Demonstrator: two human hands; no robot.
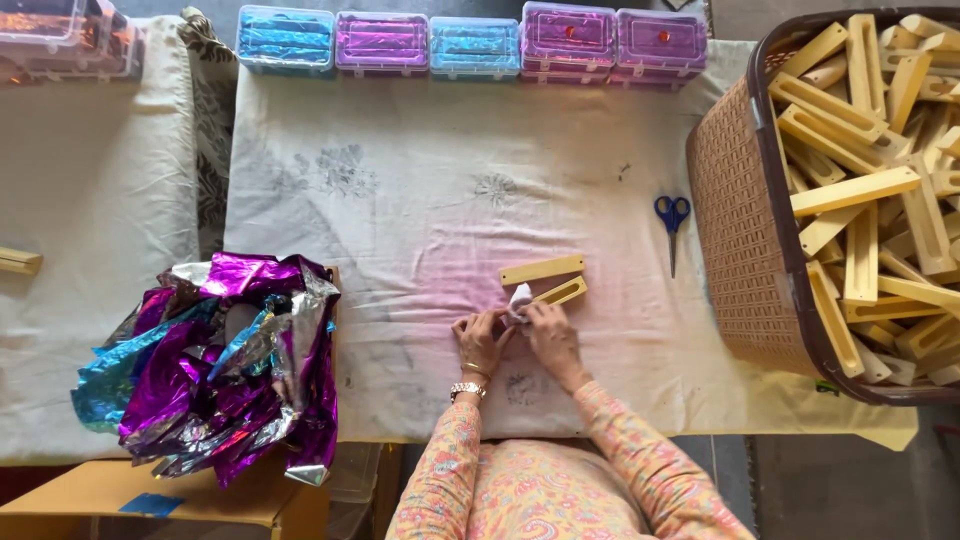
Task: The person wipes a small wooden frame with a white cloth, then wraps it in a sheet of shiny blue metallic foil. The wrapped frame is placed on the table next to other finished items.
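My left hand [481, 340] and my right hand [549, 335] meet over a small white crumpled piece [519, 299], both pinching it at the near end of a yellow open-sided wooden box [560, 292]. A flat yellow wooden bar [541, 269] lies just behind that box on the pale cloth-covered table [420, 200]. My left wrist wears a bracelet. Both sleeves are patterned pink and orange.
A brown woven basket [740, 230] full of yellow wooden boxes stands at the right. Blue-handled scissors [672, 218] lie beside it. A heap of purple, blue and silver foil [215, 365] sits on a cardboard box at the left. Plastic cases of foil [470, 45] line the far edge.
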